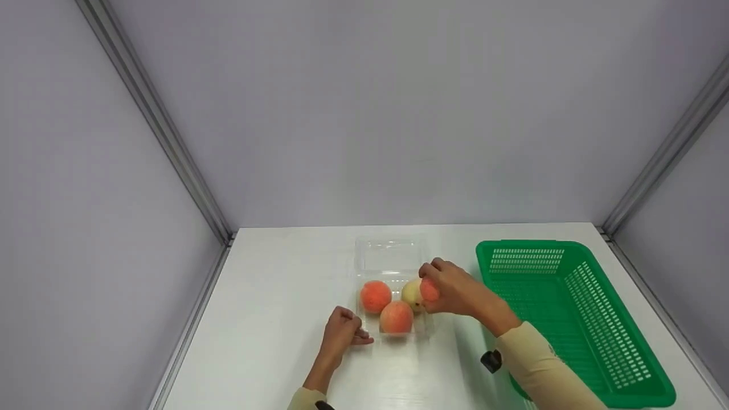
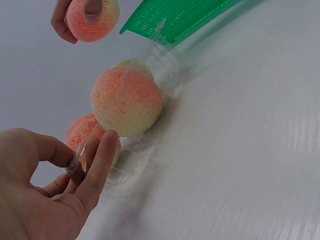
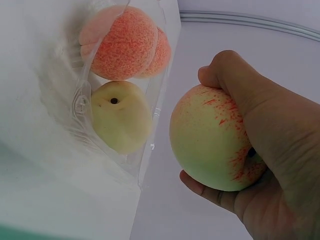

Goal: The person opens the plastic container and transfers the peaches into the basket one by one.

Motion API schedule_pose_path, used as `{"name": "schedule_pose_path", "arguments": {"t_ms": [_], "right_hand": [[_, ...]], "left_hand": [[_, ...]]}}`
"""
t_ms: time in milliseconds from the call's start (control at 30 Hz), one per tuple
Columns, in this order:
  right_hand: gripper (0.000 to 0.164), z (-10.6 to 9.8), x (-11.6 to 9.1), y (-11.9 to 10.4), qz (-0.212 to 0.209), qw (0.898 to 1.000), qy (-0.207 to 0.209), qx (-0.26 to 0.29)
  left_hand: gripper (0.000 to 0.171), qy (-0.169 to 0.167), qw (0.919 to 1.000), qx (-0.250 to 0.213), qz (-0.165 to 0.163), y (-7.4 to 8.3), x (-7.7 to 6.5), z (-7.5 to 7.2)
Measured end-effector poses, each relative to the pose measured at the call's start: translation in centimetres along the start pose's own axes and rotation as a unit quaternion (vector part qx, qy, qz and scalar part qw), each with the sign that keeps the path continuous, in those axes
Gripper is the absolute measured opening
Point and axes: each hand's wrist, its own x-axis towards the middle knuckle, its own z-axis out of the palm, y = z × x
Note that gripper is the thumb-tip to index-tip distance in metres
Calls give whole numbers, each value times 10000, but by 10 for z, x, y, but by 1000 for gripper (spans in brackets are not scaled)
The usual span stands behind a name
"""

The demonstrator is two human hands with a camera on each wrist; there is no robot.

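A clear plastic clamshell box (image 1: pixel 371 328) lies on the white table with its lid (image 1: pixel 390 257) laid back, away from me. Inside it sit two orange-red peaches (image 1: pixel 376 296) (image 1: pixel 396 317) and a pale yellow peach (image 3: pixel 121 117). My left hand (image 1: pixel 342 333) pinches the box's near left corner; its fingers (image 2: pixel 102 162) lie along the clear rim. Above the box's right side, my right hand (image 1: pixel 455 290) grips another peach (image 3: pixel 210 145), greenish with red flecks. That peach is apart from the box in the right wrist view.
A large green slotted basket (image 1: pixel 541 302) stands on the table to the right, beneath and beside my right forearm. Grey-white panels (image 1: pixel 398 114) wall in the table at the back and sides, with metal rails (image 1: pixel 171 136) at the corners.
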Motion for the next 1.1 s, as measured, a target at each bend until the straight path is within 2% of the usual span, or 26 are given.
{"name": "schedule_pose_path", "arguments": {"t_ms": [433,600,1100], "right_hand": [[54,-8,-1,4,142,9998,-114,-76],[53,-11,-2,6,183,9997,-96,-107],[49,-19,-3,12,-55,9997,152,-174]], "left_hand": [[17,59,9999,148,-50,1,0,1],[18,73,9999,61,-84,1,-1,1],[19,-13,10000,93,4,0,0,0]]}}
